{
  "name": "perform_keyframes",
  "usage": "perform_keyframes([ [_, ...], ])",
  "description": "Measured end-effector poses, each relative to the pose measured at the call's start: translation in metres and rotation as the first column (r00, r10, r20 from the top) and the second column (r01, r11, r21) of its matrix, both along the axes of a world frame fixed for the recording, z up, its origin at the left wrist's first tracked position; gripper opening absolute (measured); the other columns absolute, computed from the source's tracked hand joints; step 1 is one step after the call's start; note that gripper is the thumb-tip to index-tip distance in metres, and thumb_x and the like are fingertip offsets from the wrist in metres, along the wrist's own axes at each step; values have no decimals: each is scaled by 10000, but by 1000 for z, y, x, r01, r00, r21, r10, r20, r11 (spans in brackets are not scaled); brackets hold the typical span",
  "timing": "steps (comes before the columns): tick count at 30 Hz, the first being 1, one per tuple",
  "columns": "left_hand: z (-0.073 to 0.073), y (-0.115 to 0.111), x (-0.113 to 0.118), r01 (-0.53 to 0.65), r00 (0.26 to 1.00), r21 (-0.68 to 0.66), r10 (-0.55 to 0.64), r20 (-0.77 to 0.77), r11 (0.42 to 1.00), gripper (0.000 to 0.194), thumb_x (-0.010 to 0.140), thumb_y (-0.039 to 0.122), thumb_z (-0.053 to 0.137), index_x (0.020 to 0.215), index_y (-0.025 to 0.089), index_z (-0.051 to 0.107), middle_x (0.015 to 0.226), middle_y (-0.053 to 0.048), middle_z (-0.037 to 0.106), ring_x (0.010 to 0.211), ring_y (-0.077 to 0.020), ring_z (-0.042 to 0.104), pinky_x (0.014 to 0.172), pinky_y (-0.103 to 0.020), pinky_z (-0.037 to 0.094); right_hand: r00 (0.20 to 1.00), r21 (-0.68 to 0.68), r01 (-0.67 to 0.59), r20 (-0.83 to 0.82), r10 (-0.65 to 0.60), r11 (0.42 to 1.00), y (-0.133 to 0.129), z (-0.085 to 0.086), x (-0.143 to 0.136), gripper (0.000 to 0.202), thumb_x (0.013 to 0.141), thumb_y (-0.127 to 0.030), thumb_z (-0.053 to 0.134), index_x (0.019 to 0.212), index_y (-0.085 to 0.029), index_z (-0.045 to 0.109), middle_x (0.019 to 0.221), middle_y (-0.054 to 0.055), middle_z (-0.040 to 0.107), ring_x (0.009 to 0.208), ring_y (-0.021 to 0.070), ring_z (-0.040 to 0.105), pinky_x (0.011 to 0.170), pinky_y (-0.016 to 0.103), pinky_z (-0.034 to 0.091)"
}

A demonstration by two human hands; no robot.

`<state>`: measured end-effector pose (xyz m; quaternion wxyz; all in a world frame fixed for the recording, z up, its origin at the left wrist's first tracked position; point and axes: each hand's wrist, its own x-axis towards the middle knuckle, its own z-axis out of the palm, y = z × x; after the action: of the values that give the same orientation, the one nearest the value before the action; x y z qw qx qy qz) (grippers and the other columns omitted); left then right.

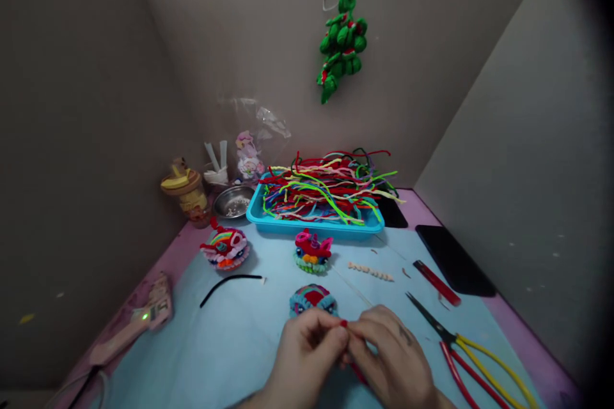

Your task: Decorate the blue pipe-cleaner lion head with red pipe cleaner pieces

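My left hand (pixel 304 354) and my right hand (pixel 391 354) meet low in the middle of the head view, fingertips pinched together on a small red pipe cleaner (pixel 343 323). Its red tip pokes out above the fingers; most of it is hidden. Just beyond my left hand lies a blue and red fuzzy lion-dance head (pixel 313 297), partly covered by the fingers. Farther back sit a red and green lion-dance head (pixel 313 252) and, to the left, a red and pink one with a rainbow arch. A beige twisted strip (pixel 370 271) lies beyond my right hand.
Behind stands a blue tray (pixel 316 227) heaped with colourful pipe cleaners (pixel 326 188). A metal bowl (pixel 234 202) is left of it. At right lie pliers-like scissors (pixel 453 337), a red-handled tool (pixel 436 282) and a black phone (pixel 453 259). A pink glue gun (pixel 139 326) and black pipe cleaner (pixel 230 281) are left.
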<state>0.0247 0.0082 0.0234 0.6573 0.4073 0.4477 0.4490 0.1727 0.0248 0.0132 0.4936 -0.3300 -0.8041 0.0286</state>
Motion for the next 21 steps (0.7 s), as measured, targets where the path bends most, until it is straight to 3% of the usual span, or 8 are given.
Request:
perform_keyframes([
  [3,-6,-8,3,-58,998,23,57,23,998,347,705,462,698,756,121,661,606,-19,605,552,-100,537,565,-223,426,999,129,31,39,-37,991,-3,2,2,67,846,-122,534,871,-155,586,621,23,581,550,133,505,510,257,441],
  [7,-5,-7,0,-44,999,84,42,28,995,301,719,428,700,731,128,683,625,-19,600,563,-100,536,572,-221,425,998,169,21,61,-32,985,-8,4,4,166,818,-93,563,974,-129,608,650,38,620,554,135,524,505,262,448],
  [14,3,1,-5,-60,998,109,58,27,992,261,693,397,729,698,138,695,636,-21,607,574,-104,531,583,-225,416,998,157,-49,41,43,986,-11,-7,4,445,787,-27,524,1222,-119,536,835,88,647,719,168,566,599,307,494],
  [21,4,4,-16,-22,1000,46,22,0,999,309,699,431,712,721,127,658,615,-8,569,538,-93,458,533,-215,358,996,77,-94,5,94,993,-12,1,-1,447,783,-79,514,1221,-164,548,858,78,554,752,174,535,634,324,508],
])
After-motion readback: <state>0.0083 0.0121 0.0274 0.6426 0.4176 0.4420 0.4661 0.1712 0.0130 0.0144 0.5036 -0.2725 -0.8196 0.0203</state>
